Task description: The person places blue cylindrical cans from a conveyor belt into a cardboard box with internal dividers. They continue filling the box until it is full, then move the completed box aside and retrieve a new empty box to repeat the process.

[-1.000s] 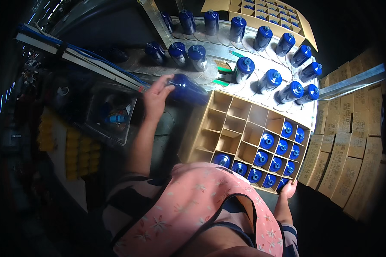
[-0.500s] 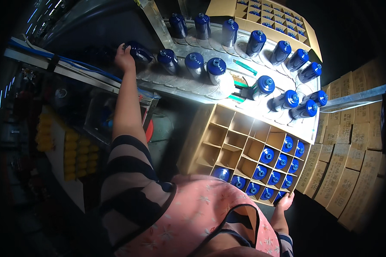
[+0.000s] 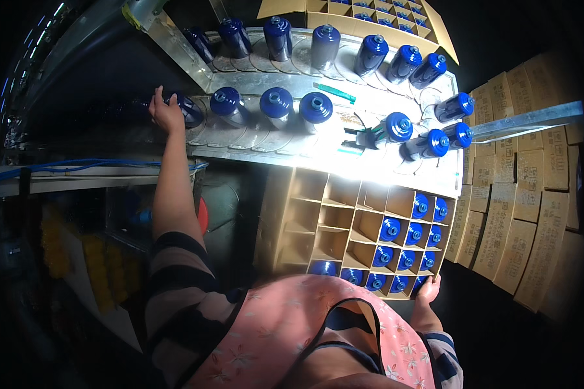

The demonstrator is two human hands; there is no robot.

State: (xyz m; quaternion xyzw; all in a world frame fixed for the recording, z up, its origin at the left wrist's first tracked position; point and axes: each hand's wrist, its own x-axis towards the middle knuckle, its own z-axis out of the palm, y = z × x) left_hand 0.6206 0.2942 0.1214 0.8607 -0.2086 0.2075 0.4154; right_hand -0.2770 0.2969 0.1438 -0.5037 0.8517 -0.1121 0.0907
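Observation:
My left hand (image 3: 167, 111) reaches to the left end of the near row of a metal conveyor (image 3: 266, 81). Its fingers are spread, with the thumb beside the top of a shadowed blue bottle (image 3: 189, 111). The fingers are not wrapped round that bottle. My right hand (image 3: 428, 290) grips the near right corner of a divided cardboard box (image 3: 279, 220). Blue narrow-necked bottles (image 3: 383, 256) stand in its right and front compartments; several compartments at the far left hold none. More upright blue bottles (image 3: 316, 109) line the conveyor in two rows.
A green-handled cutter (image 3: 334, 93) and a dark clamp-like fitting (image 3: 363, 137) are among the bottles. Another filled carton (image 3: 344, 23) sits behind the conveyor. Stacked cartons (image 3: 519, 175) stand at right, crossed by a metal bar (image 3: 532, 120). A metal post (image 3: 175, 52) rises beside my left hand.
The view has turned, shifting the scene leftward. My left hand's fingers have come apart from the bottle at the row's end. My right hand keeps its hold on the box corner.

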